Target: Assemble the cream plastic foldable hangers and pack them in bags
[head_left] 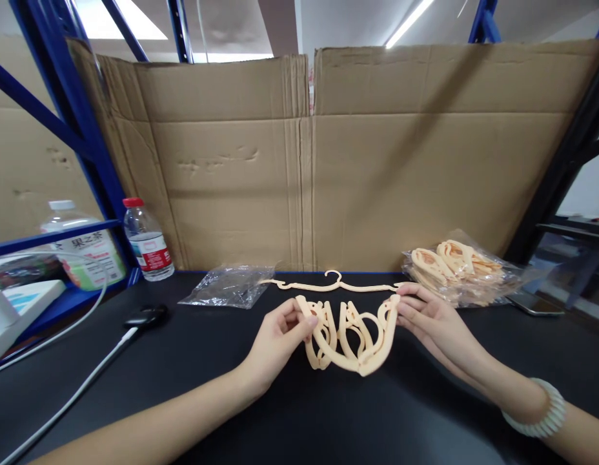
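Left hand [283, 332] pinches one end of hanger [361, 368], right hand [432, 316] other; thumbs and fingertips closed. Hanger bowed between them, nearer than spread hanger [309, 287]. Best ease ends evenly, middle joint untwisted.

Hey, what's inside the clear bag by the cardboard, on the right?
Cream looped pieces show through the clear bag, heaped together. Upper ones partly cover those beneath, so I can't count them all.
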The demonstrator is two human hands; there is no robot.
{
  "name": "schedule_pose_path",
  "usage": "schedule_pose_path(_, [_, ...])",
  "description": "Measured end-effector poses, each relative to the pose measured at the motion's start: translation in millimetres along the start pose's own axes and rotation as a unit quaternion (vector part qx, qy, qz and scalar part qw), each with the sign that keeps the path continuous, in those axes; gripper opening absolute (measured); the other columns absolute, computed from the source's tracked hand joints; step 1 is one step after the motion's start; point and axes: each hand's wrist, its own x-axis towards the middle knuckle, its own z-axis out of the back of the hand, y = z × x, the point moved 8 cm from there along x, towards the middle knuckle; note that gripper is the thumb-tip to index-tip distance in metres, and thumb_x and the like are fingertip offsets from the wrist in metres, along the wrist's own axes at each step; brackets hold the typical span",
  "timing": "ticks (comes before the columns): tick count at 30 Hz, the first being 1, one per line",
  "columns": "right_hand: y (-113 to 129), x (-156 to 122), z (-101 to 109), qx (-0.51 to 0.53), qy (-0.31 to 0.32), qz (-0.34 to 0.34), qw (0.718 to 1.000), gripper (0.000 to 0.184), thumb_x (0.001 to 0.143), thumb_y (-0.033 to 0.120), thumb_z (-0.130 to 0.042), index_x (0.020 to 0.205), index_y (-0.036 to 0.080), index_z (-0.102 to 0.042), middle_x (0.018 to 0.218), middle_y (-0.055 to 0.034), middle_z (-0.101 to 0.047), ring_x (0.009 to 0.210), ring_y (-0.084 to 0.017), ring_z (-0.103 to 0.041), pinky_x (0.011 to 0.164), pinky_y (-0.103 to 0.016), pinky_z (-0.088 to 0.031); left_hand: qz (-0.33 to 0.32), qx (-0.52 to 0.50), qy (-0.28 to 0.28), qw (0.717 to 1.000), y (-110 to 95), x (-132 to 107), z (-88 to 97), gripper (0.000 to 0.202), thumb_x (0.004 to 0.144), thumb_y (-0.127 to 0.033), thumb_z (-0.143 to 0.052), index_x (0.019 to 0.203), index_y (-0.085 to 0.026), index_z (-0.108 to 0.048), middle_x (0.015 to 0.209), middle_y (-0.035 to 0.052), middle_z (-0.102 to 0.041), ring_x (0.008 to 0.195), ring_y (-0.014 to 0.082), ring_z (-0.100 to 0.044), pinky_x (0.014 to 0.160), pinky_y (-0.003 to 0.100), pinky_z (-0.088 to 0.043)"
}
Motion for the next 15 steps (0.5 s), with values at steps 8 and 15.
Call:
schedule_pose_path(8, [-1, -28, -46, -0.093, 0.2, -0.026, 0.975, 0.017, 0.083, 0.034, -0.069, 0.085, 0.019, -0.062, 0.088, -0.0045, -0.07, 0.085, -0.017, -0.065, 0.082, -0.033, -0.052, 0.031, -0.019, 0.054, 0.998, 10, -14, -21.4, 0.032, 0.082, -0.045, -0.066, 0.082, -0.016, -0.056, 0.071, 0.0004, -0.056, 0.061, 0.0113, -0.051, 0.057, 0.023, -0.043])
schedule_pose_path(15, [1, -52, -71, -0.122, 0.325, -0.04, 0.937, 0.031, 0.089, 0.037, -0.06, 0.117, 0.026, -0.067, 0.129, -0.0093, -0.056, 0.1, -0.021, -0.063, 0.081, -0.034, -0.054, 0.002, 0.033, 0.063, 0.997, 8, -16, -22.5, 0.028, 0.084, -0.044, -0.063, 0.087, -0.016, -0.059, 0.069, -0.0012, -0.051, 0.062, 0.0116, -0.048, 0.062, 0.025, -0.046])
